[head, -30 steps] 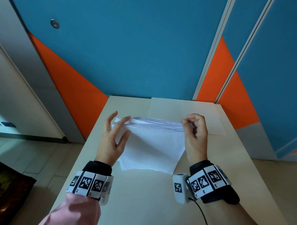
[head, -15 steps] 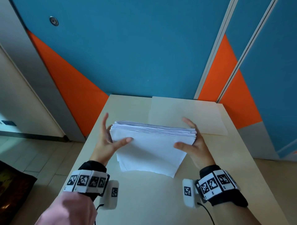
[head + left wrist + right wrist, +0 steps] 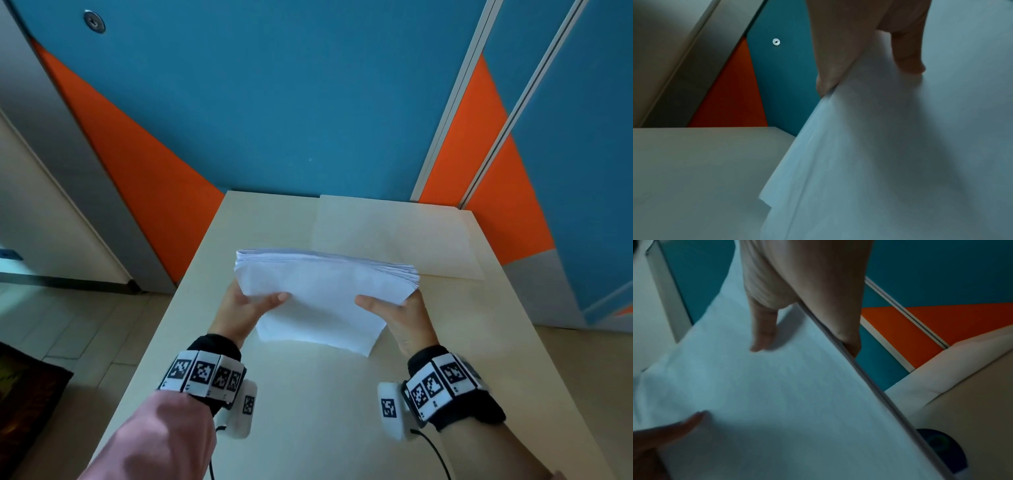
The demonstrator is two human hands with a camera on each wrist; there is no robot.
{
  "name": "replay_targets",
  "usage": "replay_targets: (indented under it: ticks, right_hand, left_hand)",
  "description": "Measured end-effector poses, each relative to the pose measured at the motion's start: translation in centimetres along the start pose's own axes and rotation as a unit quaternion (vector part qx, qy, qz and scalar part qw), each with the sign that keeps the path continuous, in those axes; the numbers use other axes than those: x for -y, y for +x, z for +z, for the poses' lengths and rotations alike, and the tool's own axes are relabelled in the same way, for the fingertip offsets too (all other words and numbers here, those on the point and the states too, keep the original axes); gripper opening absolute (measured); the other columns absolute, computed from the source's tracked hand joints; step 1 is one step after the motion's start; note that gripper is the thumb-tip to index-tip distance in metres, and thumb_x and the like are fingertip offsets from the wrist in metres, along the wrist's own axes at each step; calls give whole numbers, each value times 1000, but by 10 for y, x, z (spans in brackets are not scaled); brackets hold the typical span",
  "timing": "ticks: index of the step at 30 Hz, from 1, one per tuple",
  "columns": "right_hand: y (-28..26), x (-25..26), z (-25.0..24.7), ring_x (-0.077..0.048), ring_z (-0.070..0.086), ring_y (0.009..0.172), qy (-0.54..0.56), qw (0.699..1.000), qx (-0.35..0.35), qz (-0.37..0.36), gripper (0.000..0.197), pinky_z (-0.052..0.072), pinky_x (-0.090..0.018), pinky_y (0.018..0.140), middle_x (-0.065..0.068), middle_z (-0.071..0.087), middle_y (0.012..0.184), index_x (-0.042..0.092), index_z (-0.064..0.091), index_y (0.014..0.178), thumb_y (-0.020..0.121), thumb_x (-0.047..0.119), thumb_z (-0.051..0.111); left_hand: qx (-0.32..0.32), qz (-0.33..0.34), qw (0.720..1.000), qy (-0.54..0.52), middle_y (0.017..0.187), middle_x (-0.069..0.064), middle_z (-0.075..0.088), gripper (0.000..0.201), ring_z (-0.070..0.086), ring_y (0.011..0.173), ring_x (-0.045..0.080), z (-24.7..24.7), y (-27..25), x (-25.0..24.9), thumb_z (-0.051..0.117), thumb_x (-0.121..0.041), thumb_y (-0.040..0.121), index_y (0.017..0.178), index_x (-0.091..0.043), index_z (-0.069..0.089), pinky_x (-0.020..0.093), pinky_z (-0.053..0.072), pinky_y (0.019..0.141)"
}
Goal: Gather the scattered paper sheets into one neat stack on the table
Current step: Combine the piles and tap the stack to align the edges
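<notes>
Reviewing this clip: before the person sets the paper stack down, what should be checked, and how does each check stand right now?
1. Left hand grips the paper stack: ok.
2. Right hand grips the opposite side: ok.
3. Top edges flush: not ok, sheets fan out at the right.
4. Lower corner aligned: not ok, sheets step out in the left wrist view.
5. Bare table below: ok.
6. Loose sheet behind still ungathered: not ok.

Matt white paper stack (image 3: 322, 294), smooth pale laminate table (image 3: 308, 411) w/ slight sheen, soft pink cloth sleeve (image 3: 154, 442).
</notes>
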State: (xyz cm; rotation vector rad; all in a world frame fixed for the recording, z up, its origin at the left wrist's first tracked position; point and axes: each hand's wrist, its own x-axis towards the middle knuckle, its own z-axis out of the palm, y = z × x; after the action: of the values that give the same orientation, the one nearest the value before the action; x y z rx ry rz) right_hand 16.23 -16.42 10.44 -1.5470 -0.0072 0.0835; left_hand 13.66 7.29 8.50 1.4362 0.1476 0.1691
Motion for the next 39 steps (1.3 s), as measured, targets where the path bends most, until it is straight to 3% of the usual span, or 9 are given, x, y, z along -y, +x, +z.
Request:
replay_targets:
  ticks: [5,14,18,20,24,27,32,36,39]
  right_hand:
    - [8,8,-1,-8,72,75,33,999,-19,-32,26,59,-26,73,9,76,77,22,71,77,71,-3,76]
    - [-1,-11,-17,-5,72,78,-11,1000,17,-5,29,56,-25,76,11,76,80,25,71,77,71,-3,76]
    - [3,-7,-13,0,70,69,-21,1000,5,-8,20,54,-16,67,16,74,70,22,69,72,76,3,75]
    - [4,-5,-14,-2,71,73,-36,999,24,-4,16,55,-17,70,15,75,73,20,71,78,75,5,75]
    - [5,1,-31,-1,66,64,-112,990,84,21,11,50,-13,68,15,70,64,13,67,73,72,13,78]
    - [6,-2,-53,-12,51,59,-95,994,56,28,34,42,-26,69,5,51,58,8,51,58,67,22,81]
    - [-1,5,-45,-20,74,80,249,965,60,60,19,58,-30,67,-9,76,83,4,74,69,76,18,63]
    - [0,18,-38,-26,72,86,170,984,30,34,51,58,-37,80,-14,69,83,4,58,76,54,40,87]
    - [1,31,-50,-15,69,82,118,992,42,-20,36,54,-29,87,0,70,81,20,67,64,49,46,86]
  left_hand:
    - [10,34,999,4,76,-19,73,26,67,74,-4,9,-1,-9,67,0,80,87,-24,63,12,52,65]
    - [35,-13,999,-9,87,-9,76,58,71,86,9,4,2,2,87,-32,37,92,-23,70,17,53,67]
    - [-8,-4,1000,-18,66,-17,71,11,67,64,-2,15,5,-5,79,-20,60,65,-28,73,13,52,60]
    - [-52,7,998,-20,55,-15,67,20,62,54,-2,18,5,-9,72,-5,74,65,-20,64,12,50,57]
    - [-122,-18,983,-132,78,-8,72,12,65,77,10,10,13,-16,62,-4,84,85,-17,61,24,49,78]
    - [-126,-56,969,-207,106,9,65,20,61,95,23,3,14,-14,64,-14,83,102,-18,60,37,48,89]
    - [-60,-149,951,-266,131,20,56,75,54,122,32,7,2,-3,71,-38,69,127,5,50,39,51,92]
    - [-101,-132,963,-213,132,14,57,65,61,112,23,-5,-8,5,82,-20,62,121,-6,57,30,55,86]
    - [-104,-51,989,-92,124,9,61,86,61,105,20,-38,-10,8,87,-23,48,123,-11,48,34,50,87]
